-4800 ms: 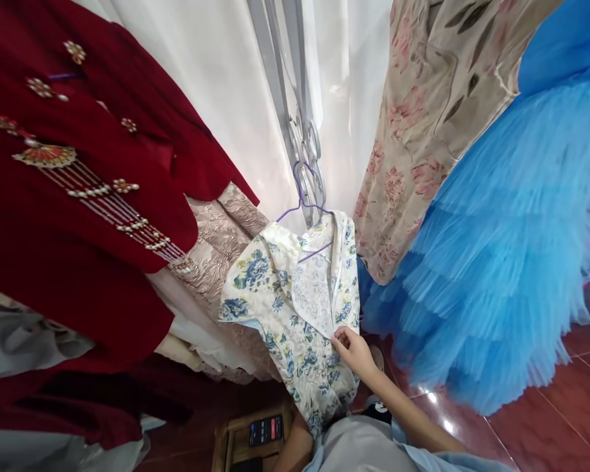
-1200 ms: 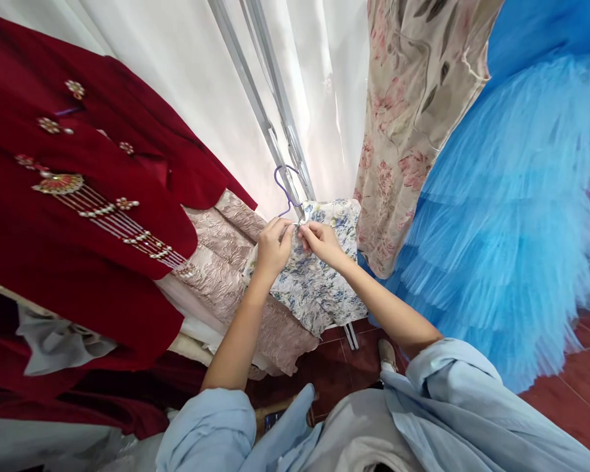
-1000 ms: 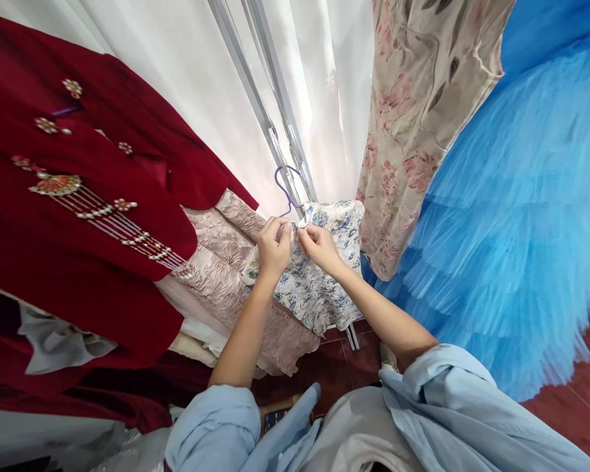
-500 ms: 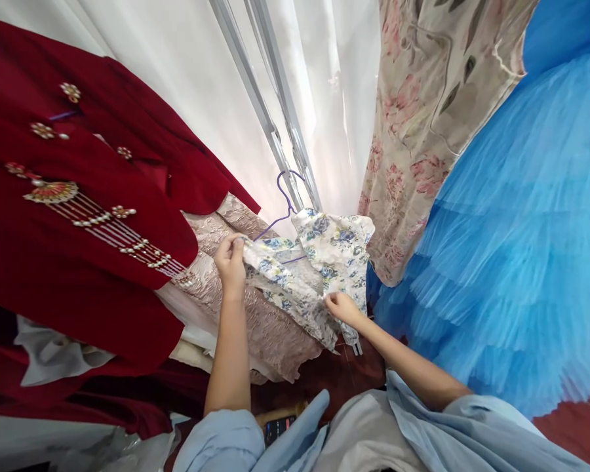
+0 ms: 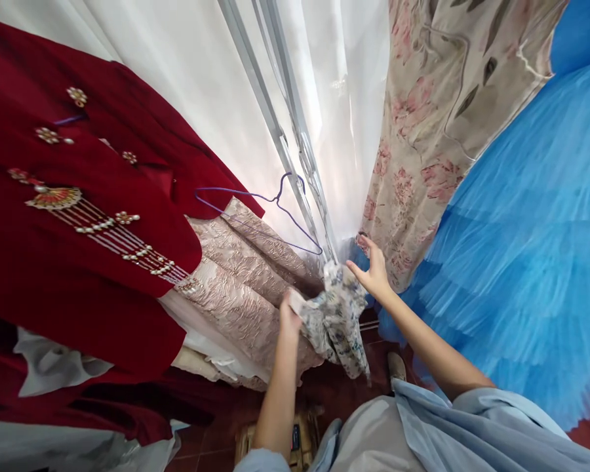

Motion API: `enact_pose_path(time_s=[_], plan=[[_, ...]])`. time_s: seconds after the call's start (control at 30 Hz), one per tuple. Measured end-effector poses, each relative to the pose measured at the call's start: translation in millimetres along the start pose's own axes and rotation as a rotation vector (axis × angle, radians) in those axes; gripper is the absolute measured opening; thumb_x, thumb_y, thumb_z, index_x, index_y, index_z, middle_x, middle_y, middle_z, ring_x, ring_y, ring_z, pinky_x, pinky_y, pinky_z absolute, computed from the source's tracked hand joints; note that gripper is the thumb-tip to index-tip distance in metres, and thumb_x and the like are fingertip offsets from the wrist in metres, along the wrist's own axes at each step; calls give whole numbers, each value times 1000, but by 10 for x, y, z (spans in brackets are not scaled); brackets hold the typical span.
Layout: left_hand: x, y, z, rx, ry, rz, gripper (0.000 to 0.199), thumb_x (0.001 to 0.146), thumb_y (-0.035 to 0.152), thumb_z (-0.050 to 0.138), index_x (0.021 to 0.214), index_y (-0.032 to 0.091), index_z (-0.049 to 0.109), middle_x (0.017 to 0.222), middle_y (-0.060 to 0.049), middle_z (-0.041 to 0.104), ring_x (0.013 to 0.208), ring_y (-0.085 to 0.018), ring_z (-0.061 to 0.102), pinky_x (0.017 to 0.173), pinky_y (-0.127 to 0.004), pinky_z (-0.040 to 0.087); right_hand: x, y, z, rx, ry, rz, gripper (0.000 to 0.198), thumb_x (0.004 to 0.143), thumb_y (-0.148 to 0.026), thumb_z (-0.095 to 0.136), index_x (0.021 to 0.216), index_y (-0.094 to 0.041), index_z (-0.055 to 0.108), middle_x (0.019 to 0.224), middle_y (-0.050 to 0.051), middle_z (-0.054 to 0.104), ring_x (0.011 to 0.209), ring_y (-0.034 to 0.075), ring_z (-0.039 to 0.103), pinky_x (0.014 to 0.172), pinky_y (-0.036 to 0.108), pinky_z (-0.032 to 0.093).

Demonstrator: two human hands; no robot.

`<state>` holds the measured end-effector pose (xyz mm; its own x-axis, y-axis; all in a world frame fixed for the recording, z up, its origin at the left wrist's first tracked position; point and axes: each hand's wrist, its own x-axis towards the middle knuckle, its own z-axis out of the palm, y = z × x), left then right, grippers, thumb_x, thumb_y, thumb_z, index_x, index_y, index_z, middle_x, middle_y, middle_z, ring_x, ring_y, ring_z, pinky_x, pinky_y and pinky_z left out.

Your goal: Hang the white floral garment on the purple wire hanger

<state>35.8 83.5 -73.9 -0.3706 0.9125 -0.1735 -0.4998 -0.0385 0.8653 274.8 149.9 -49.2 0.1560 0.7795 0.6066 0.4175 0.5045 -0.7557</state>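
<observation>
A small floral garment (image 5: 335, 321), white with blue flowers, hangs bunched and a little blurred in front of me. My left hand (image 5: 290, 316) grips its left edge with closed fingers. Just right of the cloth, my right hand (image 5: 372, 267) is open, thumb and fingers spread; I see nothing in it. Above, a purple hanger (image 5: 277, 200) hangs bare by its hook on the metal rack pole (image 5: 275, 131), tilted down to the right.
At left hang a dark red beaded garment (image 5: 142, 144) and a pink textured skirt (image 5: 246, 275). To the right hang a beige floral dress (image 5: 417, 137) and a blue ruffled gown (image 5: 531, 229). White curtain (image 5: 167, 72) hangs behind. Below is a wooden stool-like object (image 5: 307, 426).
The floral garment has come off the purple hanger and dropped lower. My left hand moved right and down with it. My right hand let go, rose and opened.
</observation>
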Motion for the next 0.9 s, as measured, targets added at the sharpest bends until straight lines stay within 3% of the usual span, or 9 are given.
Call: enact_pose_path(time_s=[0.13, 0.2, 0.27, 0.33, 0.43, 0.5, 0.67, 0.8, 0.9], plan=[[-546, -657, 286, 219, -351, -143, 40, 65, 45, 87, 76, 11, 68, 67, 0, 58, 60, -11, 50, 58, -22, 36, -257, 266, 115, 4, -157, 105, 74, 87, -56, 62, 147, -18, 44, 142, 20, 56, 133, 34, 53, 113, 54, 39], [-741, -725, 345, 395, -584, -139, 40, 77, 51, 78, 78, 11, 69, 69, -1, 56, 63, -11, 48, 60, -22, 34, -453, 336, 117, 1, -128, 159, 73, 87, -57, 62, 145, -17, 46, 144, 20, 55, 136, 34, 50, 115, 55, 37], [-839, -629, 349, 488, -672, -92, 42, 84, 54, 70, 80, 13, 67, 70, -1, 55, 66, -12, 47, 62, -23, 34, -647, 358, 40, 31, -172, 222, 68, 86, -56, 62, 141, -18, 51, 142, 19, 57, 135, 34, 52, 115, 54, 37], [-851, -433, 318, 492, -634, -48, 42, 86, 55, 67, 81, 14, 65, 71, -1, 54, 66, -13, 46, 62, -24, 34, -842, 350, -100, 136, -446, 321, 57, 85, -56, 63, 130, -20, 61, 132, 15, 65, 125, 32, 59, 111, 50, 43], [-804, -110, 256, 409, -509, -24, 41, 83, 55, 70, 78, 16, 59, 67, 2, 48, 62, -11, 40, 59, -23, 30, -1195, 325, -331, 326, -1149, 523, 41, 82, -55, 66, 102, -20, 74, 102, 8, 74, 100, 27, 69, 95, 40, 54], [-798, 52, 229, 349, -448, -22, 43, 77, 50, 77, 73, 17, 50, 65, 4, 42, 58, -10, 34, 56, -22, 27, -1494, 314, -433, 353, -1405, 606, 32, 76, -50, 72, 88, -20, 76, 85, 4, 72, 88, 26, 70, 85, 37, 55], [-992, 182, 231, 312, -428, 15, 59, 66, 29, 84, 63, 19, 26, 59, 7, 26, 55, -7, 23, 55, -22, 22, -2187, 320, -426, 331, -1179, 519, 14, 76, -36, 71, 81, -23, 68, 85, 3, 68, 86, 24, 66, 86, 39, 53], [-1262, 134, 258, 233, -509, -38, 51, 64, 17, 72, 63, 20, 21, 57, 8, 23, 53, -7, 22, 54, -24, 18, -2347, 338, -235, 267, -798, 509, 56, 66, -32, 79, 116, -23, 57, 108, 5, 62, 96, 22, 59, 90, 38, 50], [-1433, 142, 246, 236, -626, -10, 41, 63, 12, 63, 63, 20, 23, 57, 7, 25, 53, -8, 23, 56, -25, 19, -2303, 371, -68, 217, -695, 413, 50, 69, -30, 74, 115, -21, 58, 102, 4, 62, 93, 21, 57, 91, 38, 48]])
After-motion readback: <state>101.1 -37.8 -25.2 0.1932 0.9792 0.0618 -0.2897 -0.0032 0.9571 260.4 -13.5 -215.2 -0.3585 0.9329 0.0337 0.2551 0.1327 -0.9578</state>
